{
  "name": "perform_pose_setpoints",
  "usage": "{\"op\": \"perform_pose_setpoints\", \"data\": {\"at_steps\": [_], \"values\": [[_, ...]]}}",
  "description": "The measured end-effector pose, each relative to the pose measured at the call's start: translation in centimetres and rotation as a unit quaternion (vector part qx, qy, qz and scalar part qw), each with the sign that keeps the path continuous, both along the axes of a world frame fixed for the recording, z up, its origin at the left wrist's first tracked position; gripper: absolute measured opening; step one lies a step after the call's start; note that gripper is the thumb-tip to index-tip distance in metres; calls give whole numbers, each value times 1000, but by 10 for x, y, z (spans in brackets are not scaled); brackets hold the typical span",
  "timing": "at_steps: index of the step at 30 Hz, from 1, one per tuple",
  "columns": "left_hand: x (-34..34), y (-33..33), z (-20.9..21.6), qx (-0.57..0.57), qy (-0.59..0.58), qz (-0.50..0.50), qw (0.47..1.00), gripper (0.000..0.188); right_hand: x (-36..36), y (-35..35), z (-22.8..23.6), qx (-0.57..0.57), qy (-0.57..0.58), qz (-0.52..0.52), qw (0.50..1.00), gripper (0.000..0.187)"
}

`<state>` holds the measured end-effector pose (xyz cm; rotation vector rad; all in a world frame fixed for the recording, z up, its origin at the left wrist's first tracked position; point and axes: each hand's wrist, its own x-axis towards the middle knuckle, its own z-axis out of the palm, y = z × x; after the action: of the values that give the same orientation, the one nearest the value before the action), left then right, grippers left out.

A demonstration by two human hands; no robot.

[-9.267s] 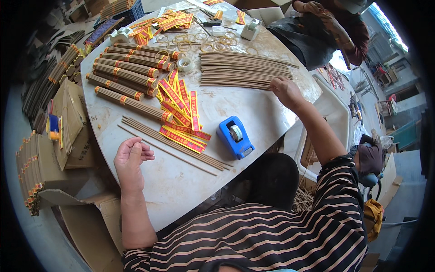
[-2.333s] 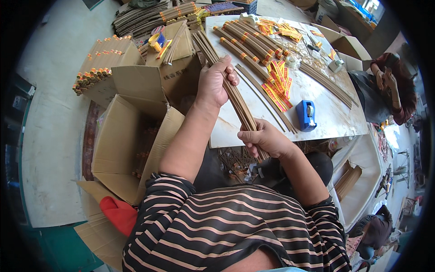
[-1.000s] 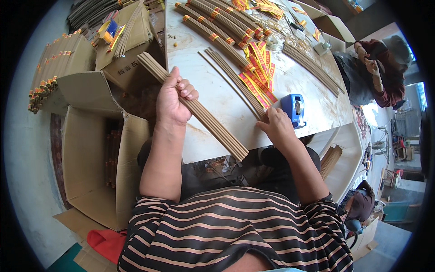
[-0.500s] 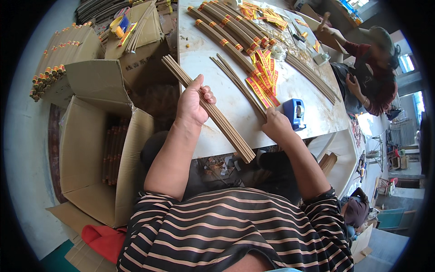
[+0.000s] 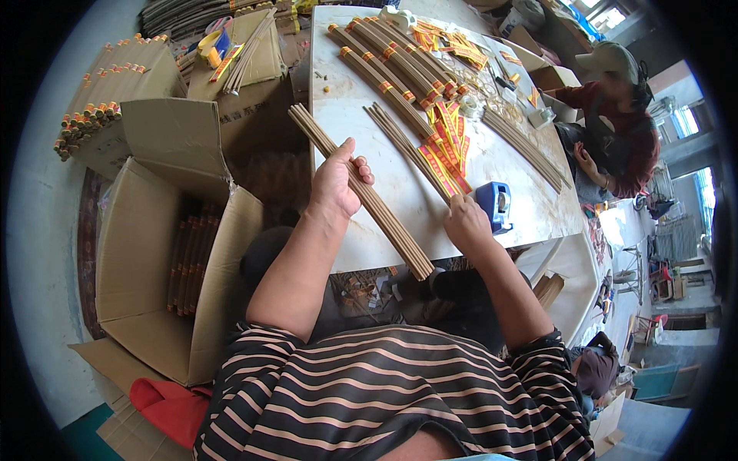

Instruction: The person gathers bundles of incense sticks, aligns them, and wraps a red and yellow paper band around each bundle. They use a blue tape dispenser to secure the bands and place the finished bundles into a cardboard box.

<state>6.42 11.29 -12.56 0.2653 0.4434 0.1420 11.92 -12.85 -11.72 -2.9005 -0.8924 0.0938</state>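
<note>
My left hand (image 5: 336, 180) is closed around a bundle of long brown incense sticks (image 5: 384, 223), held slantwise over the table's near edge, the thumb lying along it. Further right, my right hand (image 5: 467, 223) has its fingers pinched on the near ends of several loose incense sticks (image 5: 403, 146) that lie slanting on the white table (image 5: 346, 92). Red and yellow paper labels (image 5: 446, 146) are fanned out just beyond that hand. A blue tape dispenser (image 5: 494, 206) stands close to its right.
Banded incense bundles (image 5: 392, 58) lie at the table's far side, with loose sticks (image 5: 526, 150) to the right. An open carton (image 5: 146, 253) holding bundles stands at my left, stacked bundles (image 5: 115, 84) behind it. Across the table sits a co-worker (image 5: 619, 131).
The view has shifted slightly. My hands keep nearly the same places, and the loose sticks under my right hand look a little more spread. The co-worker's raised arm has come down toward the table.
</note>
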Motion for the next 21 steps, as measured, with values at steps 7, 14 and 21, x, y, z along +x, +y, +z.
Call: {"op": "perform_pose_setpoints", "data": {"at_steps": [7, 14, 21], "values": [[4, -3, -5, -3, 18, -2, 1000, 30, -18, 0, 25, 206, 117, -15, 972, 13], [2, -15, 8, 22, -23, -14, 999, 32, -58, 19, 65, 239, 256, 22, 936, 25], [0, -18, 23, 49, -94, 13, 994, 14, -69, 27, 50, 196, 130, 83, 968, 31]]}}
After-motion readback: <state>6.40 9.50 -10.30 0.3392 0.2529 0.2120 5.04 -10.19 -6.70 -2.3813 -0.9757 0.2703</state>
